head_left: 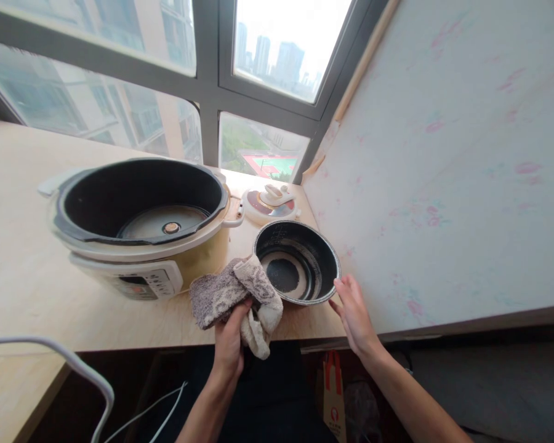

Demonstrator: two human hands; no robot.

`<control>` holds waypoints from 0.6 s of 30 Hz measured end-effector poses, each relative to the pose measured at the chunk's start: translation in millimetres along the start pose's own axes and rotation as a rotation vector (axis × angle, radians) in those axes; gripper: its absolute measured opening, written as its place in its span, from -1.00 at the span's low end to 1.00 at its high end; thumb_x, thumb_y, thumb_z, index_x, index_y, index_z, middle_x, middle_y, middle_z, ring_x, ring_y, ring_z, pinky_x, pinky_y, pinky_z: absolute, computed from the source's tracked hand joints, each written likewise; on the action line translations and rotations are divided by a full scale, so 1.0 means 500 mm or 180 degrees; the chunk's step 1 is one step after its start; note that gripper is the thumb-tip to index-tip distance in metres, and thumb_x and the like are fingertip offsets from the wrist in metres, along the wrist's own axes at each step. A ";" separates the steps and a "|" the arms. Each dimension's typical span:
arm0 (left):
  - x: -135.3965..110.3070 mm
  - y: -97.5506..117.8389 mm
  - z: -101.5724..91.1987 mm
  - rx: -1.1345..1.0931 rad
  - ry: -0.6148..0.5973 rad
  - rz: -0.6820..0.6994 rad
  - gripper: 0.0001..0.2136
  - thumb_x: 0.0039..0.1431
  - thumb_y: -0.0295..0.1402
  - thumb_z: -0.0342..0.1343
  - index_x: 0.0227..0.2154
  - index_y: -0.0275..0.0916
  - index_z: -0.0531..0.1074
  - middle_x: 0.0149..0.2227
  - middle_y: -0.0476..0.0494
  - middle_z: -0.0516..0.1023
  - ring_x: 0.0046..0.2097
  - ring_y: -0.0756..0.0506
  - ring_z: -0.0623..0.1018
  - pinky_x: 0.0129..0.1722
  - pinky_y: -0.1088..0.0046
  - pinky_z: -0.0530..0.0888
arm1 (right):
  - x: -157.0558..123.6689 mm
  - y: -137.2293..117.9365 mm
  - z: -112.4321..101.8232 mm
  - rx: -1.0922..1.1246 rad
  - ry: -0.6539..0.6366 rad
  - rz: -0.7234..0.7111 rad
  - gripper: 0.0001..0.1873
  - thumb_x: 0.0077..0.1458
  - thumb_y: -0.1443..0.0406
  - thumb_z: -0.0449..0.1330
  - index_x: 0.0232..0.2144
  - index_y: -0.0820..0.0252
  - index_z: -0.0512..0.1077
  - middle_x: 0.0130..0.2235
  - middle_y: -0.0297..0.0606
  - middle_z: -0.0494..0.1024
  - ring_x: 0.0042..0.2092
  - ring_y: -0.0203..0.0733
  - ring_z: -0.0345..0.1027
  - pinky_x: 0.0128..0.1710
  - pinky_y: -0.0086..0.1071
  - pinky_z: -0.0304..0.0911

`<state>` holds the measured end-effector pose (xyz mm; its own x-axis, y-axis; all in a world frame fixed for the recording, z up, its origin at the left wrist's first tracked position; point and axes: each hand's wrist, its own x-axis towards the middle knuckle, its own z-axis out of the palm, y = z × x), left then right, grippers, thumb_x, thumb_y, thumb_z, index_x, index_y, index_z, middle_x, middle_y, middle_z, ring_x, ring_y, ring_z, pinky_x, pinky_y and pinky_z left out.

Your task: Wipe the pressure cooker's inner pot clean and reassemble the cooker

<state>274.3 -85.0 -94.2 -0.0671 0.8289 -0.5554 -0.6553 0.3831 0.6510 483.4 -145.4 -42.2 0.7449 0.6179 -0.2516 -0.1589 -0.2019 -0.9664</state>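
Observation:
A crumpled grey-and-white cloth (219, 294) is gripped in my left hand (231, 335), thumb on top. Part of it overlaps the near left rim of the black inner pot (284, 274). That pot is at the front of the wooden counter, its opening facing up and towards me, with pale marks inside. My right hand (353, 307) has its thumb and fingers at the pot's right rim. To the left stands the pressure cooker body (203, 252), lidless, a round sensor showing in its base. Behind the pot lies the white cooker lid (270, 206).
Windows (207, 92) rise behind the wooden counter (18, 246). A flower-patterned wall panel (443, 184) borders the right side. A white cable (74, 357) loops at the lower left, and a paper bag (335, 394) stands below the counter edge.

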 end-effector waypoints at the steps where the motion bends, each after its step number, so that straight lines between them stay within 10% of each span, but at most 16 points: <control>1: -0.001 -0.001 -0.001 0.0025 0.0005 0.0010 -0.65 -0.22 -0.35 0.44 -0.28 -0.25 0.56 -0.27 -0.07 0.65 -0.15 -0.16 0.63 -0.14 0.35 0.55 | 0.016 -0.013 -0.004 -0.0219 0.0104 -0.0468 -0.27 -0.07 0.01 0.45 0.14 -0.06 0.37 0.40 -0.23 0.23 0.42 0.02 0.03 0.31 -0.10 0.18; 9: -0.040 -0.027 0.000 0.0191 0.0036 -0.0072 -0.64 -0.17 -0.32 0.44 -0.24 -0.22 0.56 -0.14 -0.15 0.67 0.12 -0.31 0.57 0.22 0.09 0.43 | 0.254 -0.183 0.109 -0.2644 -0.1225 -0.2980 -0.42 0.11 0.24 0.29 0.20 0.15 0.44 0.27 -0.09 0.44 0.34 0.10 0.20 0.41 -0.03 -0.02; 14: -0.076 -0.094 -0.038 0.0427 0.0370 0.0323 -0.62 -0.19 -0.29 0.47 -0.24 -0.15 0.55 0.00 -0.17 0.65 0.27 -0.38 0.45 0.37 -0.04 0.25 | 0.381 -0.192 0.240 -0.3267 -0.2394 -0.2630 -0.33 0.00 0.19 0.42 0.18 0.18 0.47 0.28 -0.06 0.45 0.34 0.18 0.23 0.40 0.00 0.00; 18: -0.078 -0.138 -0.056 0.0711 0.0259 0.0598 -0.56 -0.25 -0.31 0.52 -0.22 -0.10 0.56 0.05 -0.15 0.64 0.35 -0.37 0.36 0.44 -0.01 0.10 | 0.416 -0.162 0.266 -0.3198 -0.2677 -0.1999 -0.42 -0.05 0.06 0.47 0.01 0.18 0.60 0.17 -0.09 0.57 0.28 0.28 0.32 0.36 0.10 0.03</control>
<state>301.1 -154.9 -131.9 -0.2374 0.8618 -0.4483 -0.4446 0.3140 0.8389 565.2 100.7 -23.3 -0.1294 0.9859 -0.1061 0.8190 0.0459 -0.5719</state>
